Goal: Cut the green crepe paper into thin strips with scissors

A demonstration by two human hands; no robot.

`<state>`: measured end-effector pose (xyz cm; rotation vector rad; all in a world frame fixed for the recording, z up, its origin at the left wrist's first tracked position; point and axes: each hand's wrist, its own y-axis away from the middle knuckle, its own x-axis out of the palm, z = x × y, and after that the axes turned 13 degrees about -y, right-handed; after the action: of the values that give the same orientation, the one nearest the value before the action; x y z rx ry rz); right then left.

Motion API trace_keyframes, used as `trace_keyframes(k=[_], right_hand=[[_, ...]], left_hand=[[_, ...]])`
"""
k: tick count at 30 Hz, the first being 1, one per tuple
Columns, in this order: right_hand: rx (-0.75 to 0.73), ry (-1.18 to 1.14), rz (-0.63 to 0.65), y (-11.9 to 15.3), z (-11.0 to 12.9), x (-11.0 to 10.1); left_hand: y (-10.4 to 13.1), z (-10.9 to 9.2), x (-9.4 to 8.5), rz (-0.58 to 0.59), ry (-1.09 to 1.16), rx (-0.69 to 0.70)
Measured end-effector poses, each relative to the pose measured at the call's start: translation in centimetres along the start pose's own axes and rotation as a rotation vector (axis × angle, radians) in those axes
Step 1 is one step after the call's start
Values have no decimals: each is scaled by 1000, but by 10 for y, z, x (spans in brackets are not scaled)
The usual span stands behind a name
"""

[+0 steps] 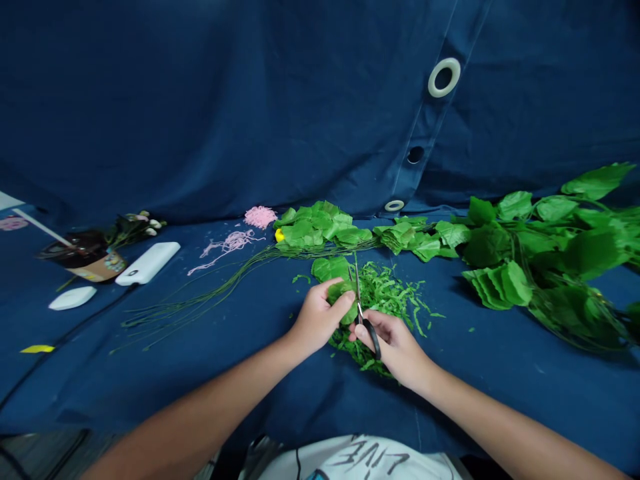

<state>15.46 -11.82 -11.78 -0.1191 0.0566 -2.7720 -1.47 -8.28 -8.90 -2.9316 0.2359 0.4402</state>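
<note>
Near the middle of the cloth, my left hand pinches a green artificial leaf between thumb and fingers. My right hand grips black-handled scissors, their blades pointing away from me beside that leaf. Whether the blades touch the leaf I cannot tell. Beneath both hands spreads a heap of shredded green clippings. Another green leaf lies just beyond my left fingers. Farther back, a pile of cut-out leaves rests over a bundle of thin green stems.
Leafy artificial vines cover the right side. Pink thread lies at the back. To the left are a dark cup with a straw, a white oblong device, a white oval piece and a black cable. A blue curtain hangs behind.
</note>
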Motion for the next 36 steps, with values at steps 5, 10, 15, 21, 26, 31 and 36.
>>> trace_keyframes(k=[5, 10, 15, 21, 26, 31, 36], right_hand=[[3, 14, -3, 0, -1, -1], [2, 24, -2, 1, 0, -1], [-3, 10, -6, 0, -1, 0], [3, 9, -5, 1, -2, 0], [-1, 10, -6, 1, -1, 0], [3, 24, -3, 2, 0, -1], [-7, 27, -4, 2, -1, 0]], left_hand=[[0, 0, 1, 19, 19, -5], [0, -2, 0, 22, 15, -15], [0, -3, 0, 19, 26, -25], [0, -1, 0, 15, 8, 14], [0, -2, -1, 26, -14, 19], [0, -2, 0, 50, -11, 5], [0, -1, 0, 63, -3, -15]])
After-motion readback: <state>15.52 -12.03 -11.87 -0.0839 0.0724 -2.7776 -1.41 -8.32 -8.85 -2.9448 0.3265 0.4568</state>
